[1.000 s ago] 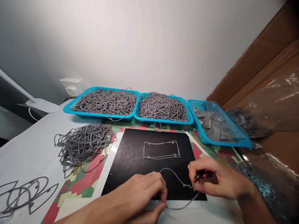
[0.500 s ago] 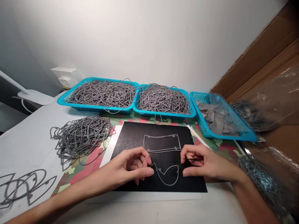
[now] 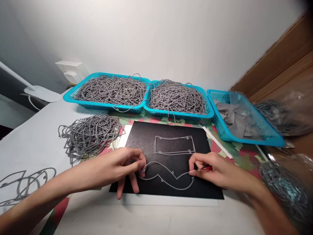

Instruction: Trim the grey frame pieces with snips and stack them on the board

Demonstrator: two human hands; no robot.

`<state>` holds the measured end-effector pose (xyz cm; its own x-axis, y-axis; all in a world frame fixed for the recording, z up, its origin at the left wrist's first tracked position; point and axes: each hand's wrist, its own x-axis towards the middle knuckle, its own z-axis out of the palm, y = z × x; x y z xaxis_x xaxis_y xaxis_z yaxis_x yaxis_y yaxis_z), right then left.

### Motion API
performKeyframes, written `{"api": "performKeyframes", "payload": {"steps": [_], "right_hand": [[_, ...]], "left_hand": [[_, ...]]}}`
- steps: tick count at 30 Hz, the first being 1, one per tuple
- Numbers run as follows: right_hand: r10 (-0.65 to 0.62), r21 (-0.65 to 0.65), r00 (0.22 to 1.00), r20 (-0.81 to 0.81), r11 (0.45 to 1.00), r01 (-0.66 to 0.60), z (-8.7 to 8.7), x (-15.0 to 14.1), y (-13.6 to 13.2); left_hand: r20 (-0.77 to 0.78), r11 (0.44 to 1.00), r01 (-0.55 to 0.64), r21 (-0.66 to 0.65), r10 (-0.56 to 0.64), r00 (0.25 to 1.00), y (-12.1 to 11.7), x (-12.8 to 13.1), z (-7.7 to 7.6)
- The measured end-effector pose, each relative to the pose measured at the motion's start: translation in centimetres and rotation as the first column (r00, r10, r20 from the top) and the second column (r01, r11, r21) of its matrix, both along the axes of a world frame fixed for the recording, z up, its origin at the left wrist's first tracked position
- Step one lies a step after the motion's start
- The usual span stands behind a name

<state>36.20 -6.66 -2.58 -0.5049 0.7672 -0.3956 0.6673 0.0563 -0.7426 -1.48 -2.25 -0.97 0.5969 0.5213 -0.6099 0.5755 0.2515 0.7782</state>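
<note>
A thin grey wavy gasket (image 3: 176, 178), closed into a loop with small tabs, lies stretched out on a black sheet (image 3: 137, 137). My left hand (image 3: 130, 168) pinches its left end between thumb and forefinger, the other fingers spread down onto the sheet. At the gasket's upper right edge, the thumb and forefinger of my right hand (image 3: 205, 166) are closed. That hand also keeps a slim dark pointed tool with a red part (image 3: 206, 168) in its curled fingers; its exact kind is hidden. Just above lies a rectangular grey gasket outline (image 3: 174, 152).
Two blue baskets (image 3: 107, 106) (image 3: 181, 115) heaped with grey gaskets stand along the wall. A third blue basket (image 3: 254, 141) holds grey scraps. A gasket pile (image 3: 93, 135) and looser gaskets (image 3: 26, 182) lie left. Bagged gaskets (image 3: 283, 186) sit right, beside cardboard (image 3: 281, 68).
My left hand has moved left and down, and the wavy gasket now shows stretched out at full length. My right fingers have closed at its right edge. The view has shifted slightly.
</note>
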Motion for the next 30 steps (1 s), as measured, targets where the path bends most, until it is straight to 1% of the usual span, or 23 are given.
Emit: {"api": "performKeyframes", "payload": {"steps": [3, 5, 8, 11, 13, 15, 18, 20, 21, 23, 26, 30], "right_hand": [[-0.043, -0.030, 0.998, -0.036, 0.999, 0.042, 0.1, 0.1, -0.1], [-0.057, -0.038, 0.997, -0.060, 0.998, 0.055, 0.2, 0.1, -0.2], [-0.055, -0.022, 0.995, -0.084, 0.998, 0.053, 0.6, -0.1, -0.3], [-0.041, 0.010, 0.997, -0.067, 0.999, 0.042, 0.8, -0.1, -0.4], [-0.044, 0.031, 0.997, -0.057, 0.998, 0.046, 0.9, 0.1, -0.4], [-0.069, 0.058, 0.995, -0.069, 0.996, 0.073, 0.9, 0.5, -0.7], [-0.108, 0.059, 0.985, -0.135, 0.991, 0.117, 1.1, 1.3, -1.1], [-0.129, 0.017, 0.973, -0.192, 0.991, 0.135, 1.4, 1.7, -1.3], [-0.139, -0.005, 0.968, -0.209, 0.990, 0.141, 1.4, 1.9, -1.4], [-0.157, -0.033, 0.967, -0.202, 0.988, 0.153, 1.4, 2.2, -1.2], [-0.165, -0.057, 0.974, -0.158, 0.986, 0.158, 1.0, 2.3, -0.8], [-0.108, -0.120, 0.981, -0.164, 0.989, 0.089, 1.2, 2.1, -0.6]], "left_hand": [[-0.048, 1.000, -0.006, -0.005, 0.006, 0.999, 0.3, -0.1, 0.1], [-0.063, 0.999, 0.003, 0.049, 0.000, 0.998, 0.5, 0.1, 0.1], [-0.078, 0.993, 0.048, 0.105, -0.040, 0.996, 0.6, 0.5, 0.0], [-0.081, 0.988, 0.056, 0.146, -0.045, 0.996, 0.5, 0.5, 0.0], [-0.073, 0.985, 0.059, 0.161, -0.048, 0.996, 0.4, 0.4, 0.5], [-0.048, 0.985, 0.072, 0.159, -0.065, 0.997, 0.4, 0.3, 1.3], [0.046, 0.990, 0.118, 0.077, -0.121, 0.992, 0.6, 0.2, 2.7], [0.086, 0.991, 0.130, 0.029, -0.132, 0.988, 0.7, 0.2, 3.2], [0.076, 0.991, 0.129, 0.040, -0.132, 0.988, 0.8, 0.1, 3.2], [0.007, 0.982, 0.136, 0.134, -0.138, 0.990, 0.9, 0.1, 2.7], [-0.087, 0.946, 0.179, 0.269, -0.161, 0.983, 1.0, 0.1, 1.9], [-0.082, 0.930, 0.184, 0.318, -0.166, 0.983, 0.9, 0.3, 1.5]]}}
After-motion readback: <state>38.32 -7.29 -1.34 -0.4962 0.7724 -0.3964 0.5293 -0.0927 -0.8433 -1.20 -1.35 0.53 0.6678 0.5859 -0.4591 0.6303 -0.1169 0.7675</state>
